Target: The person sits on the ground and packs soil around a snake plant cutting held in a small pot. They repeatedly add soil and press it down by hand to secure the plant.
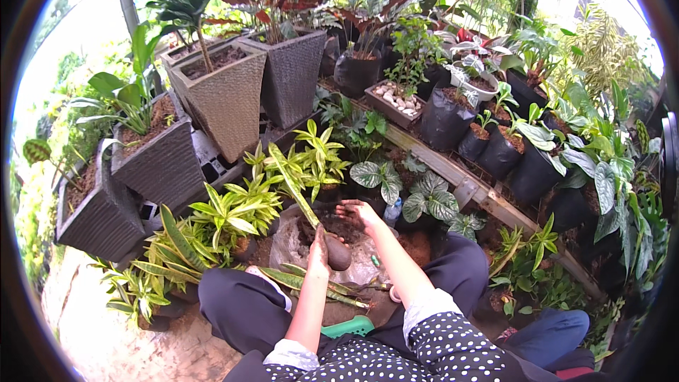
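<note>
My left hand (318,253) is closed around a small brown rounded pot or bag (338,255), tilted on its side. A long yellow-edged snake plant leaf (293,187) rises from the same grip, leaning up and to the left. Fingers spread, my right hand (361,216) hovers at or over dark soil in a clear plastic sheet or bag (364,258); whether it touches the soil I cannot tell. Loose snake plant leaves (290,280) lie between my legs, close to my left forearm. A green plastic item (348,327) sits nearest my body.
Tall grey planters (219,99) stand at the far left. Yellow-green leafy plants (237,216) crowd the left side. Along a wooden rail (467,187) at the right are several black plant bags (445,124). A plastic bottle (392,211) stands beside my right forearm. Another person's knee (548,336) shows at lower right.
</note>
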Demonstrator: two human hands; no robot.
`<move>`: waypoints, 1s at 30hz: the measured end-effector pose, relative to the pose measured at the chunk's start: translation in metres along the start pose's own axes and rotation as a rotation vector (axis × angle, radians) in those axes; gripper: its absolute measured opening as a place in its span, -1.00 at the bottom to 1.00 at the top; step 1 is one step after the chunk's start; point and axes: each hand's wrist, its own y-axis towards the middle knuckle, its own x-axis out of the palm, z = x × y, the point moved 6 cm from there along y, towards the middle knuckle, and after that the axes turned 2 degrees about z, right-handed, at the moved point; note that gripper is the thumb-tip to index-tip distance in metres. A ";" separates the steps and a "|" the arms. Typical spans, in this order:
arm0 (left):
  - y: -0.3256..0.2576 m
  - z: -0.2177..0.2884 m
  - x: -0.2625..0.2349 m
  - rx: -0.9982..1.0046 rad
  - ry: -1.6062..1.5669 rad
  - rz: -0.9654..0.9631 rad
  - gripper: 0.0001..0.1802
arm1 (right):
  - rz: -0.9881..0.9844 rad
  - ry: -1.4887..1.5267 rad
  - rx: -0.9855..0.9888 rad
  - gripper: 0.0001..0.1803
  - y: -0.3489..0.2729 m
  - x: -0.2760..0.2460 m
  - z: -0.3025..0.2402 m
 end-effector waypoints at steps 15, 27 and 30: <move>-0.115 0.132 0.087 0.113 0.357 -0.227 -0.44 | -0.146 -0.078 -0.039 -0.68 -0.084 0.082 -0.116; -0.079 0.176 0.093 0.151 0.473 -0.303 -0.46 | -0.040 -0.141 -0.240 -0.64 -0.093 0.096 -0.160; -0.070 0.176 0.084 0.140 0.528 -0.327 -0.48 | -0.022 -0.144 -0.220 -0.66 -0.085 0.084 -0.156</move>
